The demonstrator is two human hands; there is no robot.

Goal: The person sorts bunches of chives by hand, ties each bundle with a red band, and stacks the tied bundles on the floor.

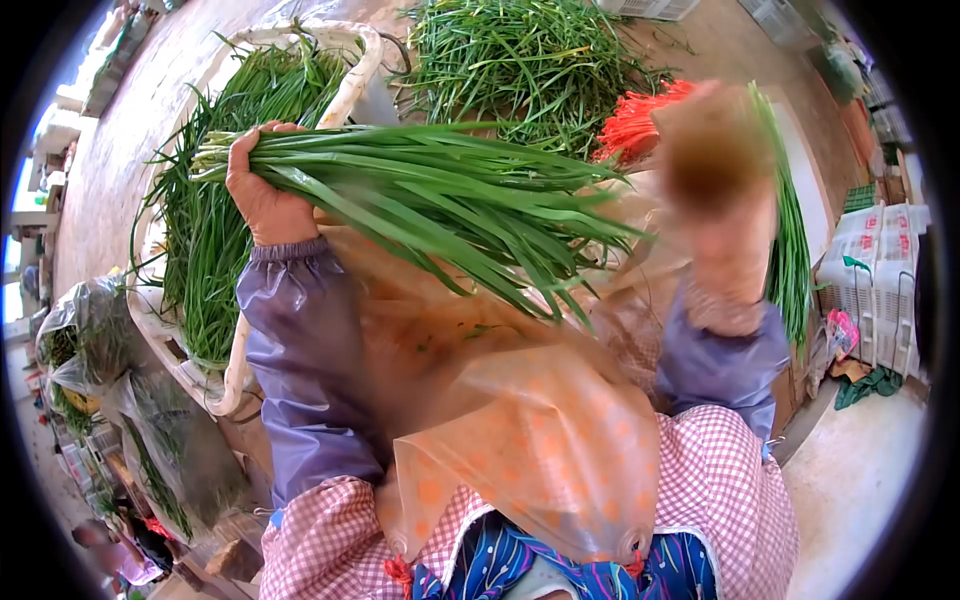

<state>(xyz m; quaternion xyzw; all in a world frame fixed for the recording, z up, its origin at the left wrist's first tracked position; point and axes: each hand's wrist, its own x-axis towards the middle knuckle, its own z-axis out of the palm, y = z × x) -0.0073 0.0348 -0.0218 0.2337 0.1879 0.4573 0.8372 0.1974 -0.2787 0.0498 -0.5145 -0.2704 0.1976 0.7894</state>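
Note:
My left hand [262,195] is wrapped around the pale stem ends of a bunch of garlic chives [430,185]. Their long green leaves stretch rightward above my lap, tips hanging loose. On the other side, my right hand [718,165] is raised and smeared by motion and a dark blur, so its fingers do not show. It is close beside a bundle of red ties [632,122]. Just right of that arm lies another bunch of chives [790,235]. An orange-spotted plastic apron [520,430] covers my lap.
To the left stands a white tub [368,70] filled with loose chives [205,260]. A heap of greens [520,70] lies on the floor ahead. White crates [870,285] are at right, plastic bags [180,440] of greens at lower left. Another person [135,560] appears far lower left.

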